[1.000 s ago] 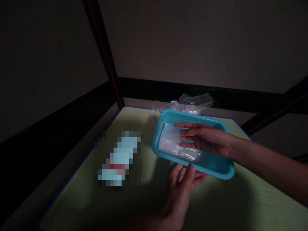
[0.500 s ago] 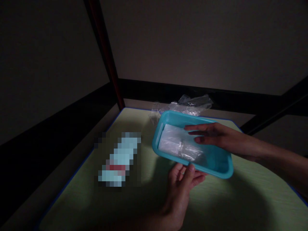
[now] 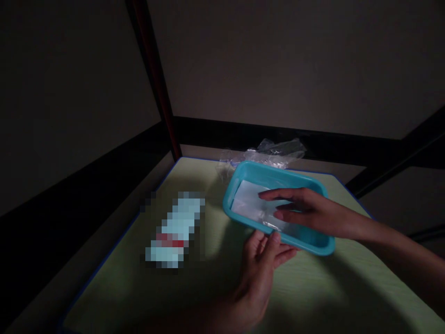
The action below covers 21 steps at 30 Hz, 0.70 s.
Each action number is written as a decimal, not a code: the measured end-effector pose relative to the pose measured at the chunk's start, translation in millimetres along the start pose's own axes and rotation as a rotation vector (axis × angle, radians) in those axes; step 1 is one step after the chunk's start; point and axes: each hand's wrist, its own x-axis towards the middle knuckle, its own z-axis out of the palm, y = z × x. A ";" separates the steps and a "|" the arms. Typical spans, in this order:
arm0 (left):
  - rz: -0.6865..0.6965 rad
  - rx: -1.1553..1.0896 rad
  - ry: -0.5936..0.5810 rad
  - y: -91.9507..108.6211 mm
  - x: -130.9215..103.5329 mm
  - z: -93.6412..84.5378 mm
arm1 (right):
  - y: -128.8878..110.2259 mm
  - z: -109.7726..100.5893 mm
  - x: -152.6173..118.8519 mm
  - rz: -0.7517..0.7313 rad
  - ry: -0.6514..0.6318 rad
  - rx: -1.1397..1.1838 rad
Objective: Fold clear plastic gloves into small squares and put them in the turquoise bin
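Dim walls (image 3: pixel 278 69) up top; right of centre, the teal tray (image 3: pixel 278 177) looks light, stiff. Left hand (image 3: pixel 259 273) grips its near rim, a sound hold; right hand (image 3: pixel 309 211), loosely open over the slick-looking packet (image 3: pixel 246 199), touch unclear.

Tilted turquoise tray (image 3: pixel 274 176), seemingly wrapped packet (image 3: pixel 246 199) inside

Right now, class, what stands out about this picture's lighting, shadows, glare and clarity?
In the head view, the grey-brown wall is dim; shadows darken the pale green table near the turquoise rectangular plastic tray; glints show on the crumpled clear plastic bag beyond it; coarse pixel blocks mask a pale blue oblong item, hiding its details.
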 end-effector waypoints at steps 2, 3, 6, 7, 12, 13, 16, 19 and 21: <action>0.021 0.022 -0.018 2.4 -0.7 0.9 | -5.7 -5.9 -8.9 -0.036 0.114 -0.006; 0.034 0.031 -0.038 4.5 -1.0 2.0 | -8.1 -8.7 -14.4 -0.065 0.193 -0.010; 0.095 0.030 -0.085 16.4 -0.3 7.5 | -10.2 -14.9 -32.6 -0.177 0.518 0.047; 0.123 0.020 -0.091 22.4 1.1 9.8 | -8.7 -15.8 -38.1 -0.202 0.630 0.094; 0.312 0.002 -0.081 65.6 20.4 13.8 | 13.8 -11.4 -50.4 -0.212 0.939 0.133; 0.340 0.020 -0.069 75.4 26.1 12.2 | 20.0 -8.3 -49.4 -0.176 0.892 0.079; 0.427 0.051 0.028 101.9 43.7 3.4 | 37.6 5.2 -40.7 -0.089 0.630 -0.094; 0.518 0.094 0.115 120.3 57.8 -7.0 | 48.5 22.5 -24.0 -0.111 0.420 -0.241; 0.549 0.138 0.152 128.3 64.5 -13.0 | 50.0 35.0 -7.8 -0.173 0.336 -0.368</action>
